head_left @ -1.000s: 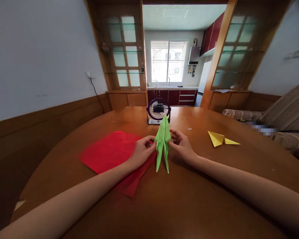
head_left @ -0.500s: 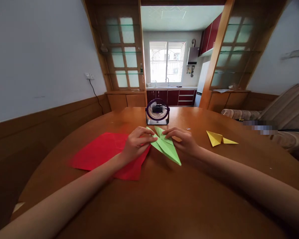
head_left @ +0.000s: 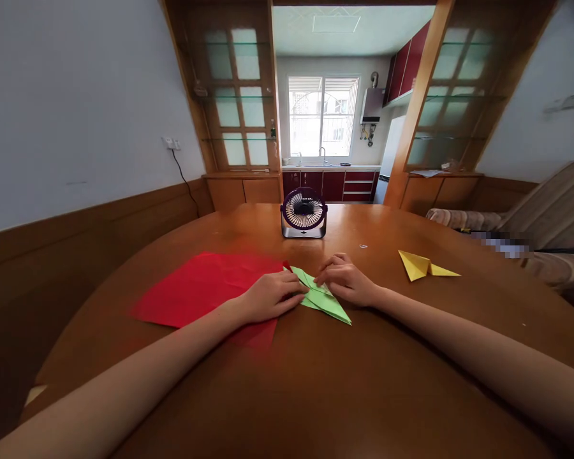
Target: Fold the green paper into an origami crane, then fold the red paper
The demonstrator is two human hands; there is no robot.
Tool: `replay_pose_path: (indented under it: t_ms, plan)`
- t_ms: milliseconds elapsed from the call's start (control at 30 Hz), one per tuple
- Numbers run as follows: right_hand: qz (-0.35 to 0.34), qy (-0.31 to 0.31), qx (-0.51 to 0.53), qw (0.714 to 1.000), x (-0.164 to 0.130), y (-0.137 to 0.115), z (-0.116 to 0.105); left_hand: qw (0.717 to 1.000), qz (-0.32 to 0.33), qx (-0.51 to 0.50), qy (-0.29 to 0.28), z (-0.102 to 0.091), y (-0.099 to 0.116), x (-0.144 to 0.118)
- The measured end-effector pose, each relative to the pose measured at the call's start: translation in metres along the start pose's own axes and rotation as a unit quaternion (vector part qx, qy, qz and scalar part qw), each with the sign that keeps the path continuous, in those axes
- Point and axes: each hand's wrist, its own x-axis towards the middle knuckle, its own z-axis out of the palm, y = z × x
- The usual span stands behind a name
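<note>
Pressing flat on the counter (head_left: 344, 382), the left hand (head_left: 268, 298) and right hand (head_left: 345, 282) pinned the folded green paper (head_left: 326, 298) between them, fingers laid narrow on its creases seemingly to hold the folds, a red sheet (head_left: 201, 287) under the left hand

no text, label or number can be read anywhere here (the small desk fan (head_left: 303, 213) may carry a mark on its grille hub, but it is too small and blurred to make out).
</note>
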Motion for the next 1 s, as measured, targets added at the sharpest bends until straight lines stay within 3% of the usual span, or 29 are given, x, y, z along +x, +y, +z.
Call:
replay_pose_path:
  t_ms: [167, 467, 633, 733, 1000]
  plan:
    - [0.022, -0.047, -0.001, 0.999, 0.0009, -0.0014, 0.0008, 0.999, 0.019, 0.025, -0.012, 0.0054, 0.0008, 0.0027]
    - [0.014, -0.017, -0.02, 1.0, 0.0019, -0.0035, 0.0055, 0.999, -0.001, -0.03, -0.027, 0.0029, 0.0044, 0.0053]
    - [0.041, 0.012, -0.01, 0.999, 0.002, -0.004, 0.0072, 0.999, -0.013, -0.042, 0.0, 0.0044, 0.004, 0.0041]
    - [0.017, 0.014, -0.047, 0.999, 0.0012, -0.002, 0.0079, 0.999, 0.002, -0.045, 0.012, 0.004, 0.0042, 0.0021]
    - [0.0, -0.052, -0.073, 0.996, 0.0007, 0.0019, 0.0027, 0.999, 0.04, -0.008, 0.023, 0.0038, 0.0031, 0.0003]
